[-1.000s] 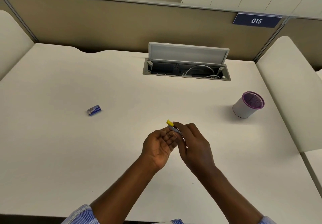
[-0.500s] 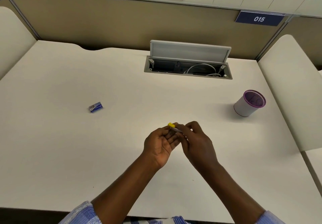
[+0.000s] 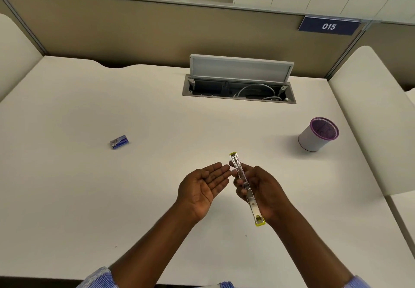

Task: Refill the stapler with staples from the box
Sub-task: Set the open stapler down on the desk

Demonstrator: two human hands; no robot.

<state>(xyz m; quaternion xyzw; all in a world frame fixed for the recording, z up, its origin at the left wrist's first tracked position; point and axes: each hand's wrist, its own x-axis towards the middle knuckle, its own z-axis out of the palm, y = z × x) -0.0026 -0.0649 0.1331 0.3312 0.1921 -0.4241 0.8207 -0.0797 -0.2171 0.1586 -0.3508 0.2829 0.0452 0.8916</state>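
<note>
Metal-and-yellow stapler (image 3: pixel 244 185) swung fully open, clenched in my right hand (image 3: pixel 261 189); left hand (image 3: pixel 203 189) flat, palm up, holding nothing. Blue staple box (image 3: pixel 119 141) lies far left on the surface (image 3: pixel 89 198).

Left hand (image 3: pixel 205 184) flat, palm up; right hand (image 3: pixel 261 189) curled, gripping.

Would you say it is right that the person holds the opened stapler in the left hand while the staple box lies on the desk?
Not quite: the head view shows the opened stapler in the right hand; the left hand is open and empty. The staple box does lie on the desk.
</note>
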